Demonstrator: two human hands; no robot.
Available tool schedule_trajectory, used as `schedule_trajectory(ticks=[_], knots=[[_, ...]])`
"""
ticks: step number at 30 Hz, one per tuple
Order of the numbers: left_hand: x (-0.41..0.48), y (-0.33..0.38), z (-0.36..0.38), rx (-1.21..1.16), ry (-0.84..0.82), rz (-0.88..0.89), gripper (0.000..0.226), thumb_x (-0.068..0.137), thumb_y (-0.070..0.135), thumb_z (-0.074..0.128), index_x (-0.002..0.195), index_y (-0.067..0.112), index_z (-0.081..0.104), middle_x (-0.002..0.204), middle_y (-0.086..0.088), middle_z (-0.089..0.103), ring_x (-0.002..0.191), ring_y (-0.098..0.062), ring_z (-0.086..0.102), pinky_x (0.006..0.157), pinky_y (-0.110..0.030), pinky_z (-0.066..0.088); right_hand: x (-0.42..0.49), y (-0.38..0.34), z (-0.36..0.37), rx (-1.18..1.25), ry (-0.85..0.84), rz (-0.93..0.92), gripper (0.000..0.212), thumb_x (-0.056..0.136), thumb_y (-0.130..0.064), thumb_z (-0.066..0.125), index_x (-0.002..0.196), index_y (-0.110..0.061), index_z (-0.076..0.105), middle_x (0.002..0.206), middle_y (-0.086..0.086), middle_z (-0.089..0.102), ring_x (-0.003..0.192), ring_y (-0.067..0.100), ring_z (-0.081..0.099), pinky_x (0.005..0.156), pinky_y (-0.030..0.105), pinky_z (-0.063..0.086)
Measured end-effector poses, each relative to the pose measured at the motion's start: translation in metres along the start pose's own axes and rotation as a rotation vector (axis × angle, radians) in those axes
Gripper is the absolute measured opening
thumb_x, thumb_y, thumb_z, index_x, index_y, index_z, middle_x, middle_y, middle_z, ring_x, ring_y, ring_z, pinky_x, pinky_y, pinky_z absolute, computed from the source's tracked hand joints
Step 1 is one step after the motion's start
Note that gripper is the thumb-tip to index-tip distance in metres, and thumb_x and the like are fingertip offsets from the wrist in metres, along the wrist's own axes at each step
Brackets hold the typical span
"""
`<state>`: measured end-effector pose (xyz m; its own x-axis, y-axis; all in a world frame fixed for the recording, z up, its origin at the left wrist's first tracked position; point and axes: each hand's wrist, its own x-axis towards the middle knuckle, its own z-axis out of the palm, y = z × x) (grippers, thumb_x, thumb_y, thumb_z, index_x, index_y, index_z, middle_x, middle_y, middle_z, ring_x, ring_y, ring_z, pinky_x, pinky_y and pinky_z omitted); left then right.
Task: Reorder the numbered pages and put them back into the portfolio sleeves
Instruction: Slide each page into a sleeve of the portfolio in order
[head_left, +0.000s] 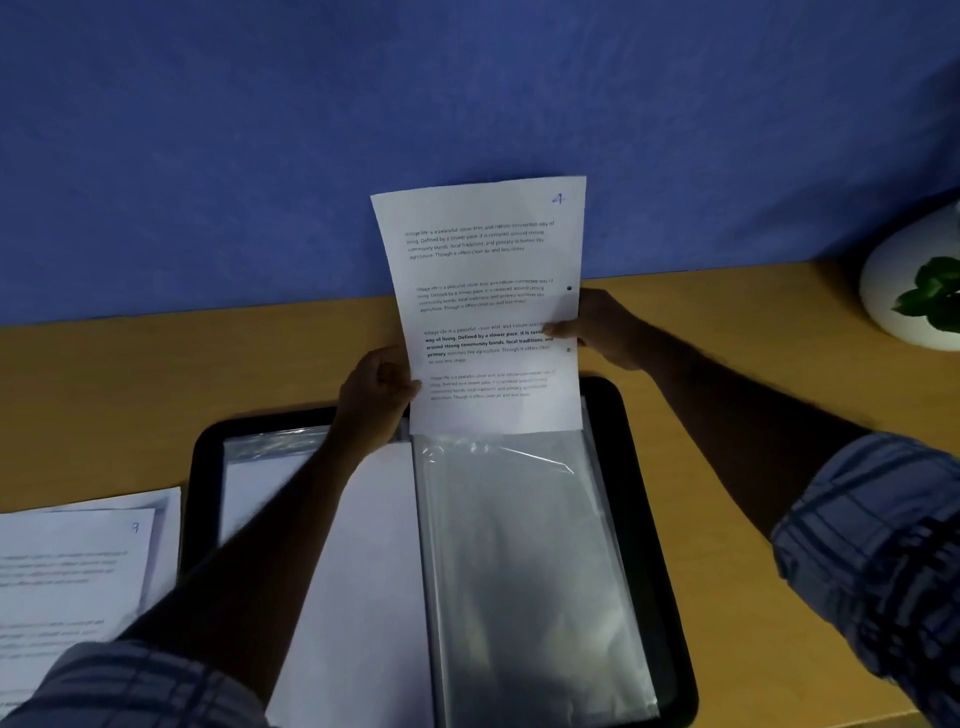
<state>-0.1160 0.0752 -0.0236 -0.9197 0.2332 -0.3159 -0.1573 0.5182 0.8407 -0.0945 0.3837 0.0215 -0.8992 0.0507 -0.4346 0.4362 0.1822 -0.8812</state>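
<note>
A: Where's page 4 rn?

B: Held upright over the far end of the open portfolio. Its bottom edge sits right at the mouth of the right-hand sleeve. Can't tell if it's gone in yet.

A: Hands?

B: Both are gripping it. The left hand has curled fingers on the low left edge. The right hand pinches the right edge about mid-height, thumb on the printed side.

A: How'll it handle?

B: It's a single sheet, so I'd say v. light and floppy. The top already bows a bit (no hand up there). It should crease easily if a corner catches. The sleeve is thin clear plastic, prob. slick and clingy, and its mouth lies nearly flat. I'd keep a grip on both side edges, low down near the entry, so the bottom edge stays straight and both corners go in together.

A: Anything in the way?

B: Not much. A white sheet lies on the left half of the portfolio, partly under the left forearm, next to the sleeve but not covering it. The loose pages are stacked on the table to the left, with a 9 on top, well apart. A white pot with a green plant sits far right, clear of the work. The blue wall is close behind the page's top edge, so there's little room to tilt it back.
</note>
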Motion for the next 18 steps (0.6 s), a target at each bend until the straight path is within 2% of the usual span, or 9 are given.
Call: schedule_trajectory(ticks=[2,4,7,10,14,16,18], knots=[[-0.002,0.002,0.001,-0.039,-0.007,-0.034,0.042,0.086,0.018,0.074,0.125,0.015,0.058,0.114,0.002,0.069,0.098,-0.015,0.067,0.088,-0.04,0.057,0.0,0.005,0.003,0.036,-0.005,0.003,0.033,0.086,0.003,0.068,0.111,-0.019,0.063,0.118,0.0,0.068,0.104,0.015,0.066,0.084,0.029,0.057],[-0.002,0.005,0.002,-0.054,-0.034,-0.02,0.052,0.086,0.018,0.074,0.133,0.014,0.052,0.122,0.0,0.066,0.102,-0.018,0.065,0.089,-0.04,0.057,0.0,0.008,0.003,0.078,-0.007,0.013,0.034,0.087,0.003,0.067,0.112,-0.02,0.062,0.119,0.001,0.068,0.11,0.022,0.065,0.088,0.036,0.057],[-0.002,0.008,0.001,-0.023,-0.043,0.017,0.045,0.087,0.015,0.073,0.128,0.01,0.056,0.124,-0.004,0.066,0.105,-0.022,0.066,0.089,-0.04,0.057,0.0,0.01,0.003,0.144,-0.023,0.017,0.037,0.089,0.002,0.065,0.121,-0.014,0.06,0.128,0.007,0.065,0.115,0.025,0.063,0.093,0.04,0.055],[-0.004,0.008,-0.001,0.039,-0.007,0.055,0.031,0.091,0.014,0.069,0.119,0.005,0.061,0.122,-0.008,0.067,0.103,-0.024,0.065,0.079,-0.029,0.057,-0.002,0.011,0.005,0.252,-0.038,0.003,0.04,0.09,0.006,0.061,0.126,-0.011,0.057,0.129,0.007,0.064,0.114,0.022,0.064,0.091,0.035,0.056],[-0.007,0.014,-0.007,0.039,0.075,0.092,0.026,0.095,0.013,0.063,0.119,0.004,0.062,0.116,-0.005,0.066,0.093,-0.014,0.062,0.064,-0.007,0.048,0.0,0.015,0.012,0.282,-0.03,0.002,0.044,0.086,0.006,0.065,0.128,-0.008,0.058,0.129,0.009,0.065,0.117,0.027,0.062,0.094,0.04,0.054],[-0.007,0.017,-0.013,0.039,0.121,0.109,0.024,0.096,0.013,0.062,0.118,0.005,0.061,0.112,-0.002,0.064,0.09,-0.014,0.06,0.061,-0.004,0.044,0.001,0.017,0.017,0.284,-0.034,0.009,0.048,0.085,0.006,0.067,0.131,-0.004,0.056,0.13,0.011,0.064,0.117,0.028,0.062,0.095,0.042,0.054],[-0.007,0.019,-0.021,0.06,0.142,0.135,0.024,0.097,0.015,0.061,0.119,0.006,0.061,0.111,-0.001,0.063,0.092,-0.016,0.06,0.061,-0.008,0.044,0.0,0.019,0.024,0.303,-0.036,0.015,0.05,0.084,0.005,0.069,0.132,-0.004,0.056,0.13,0.011,0.065,0.117,0.027,0.063,0.095,0.041,0.054]])
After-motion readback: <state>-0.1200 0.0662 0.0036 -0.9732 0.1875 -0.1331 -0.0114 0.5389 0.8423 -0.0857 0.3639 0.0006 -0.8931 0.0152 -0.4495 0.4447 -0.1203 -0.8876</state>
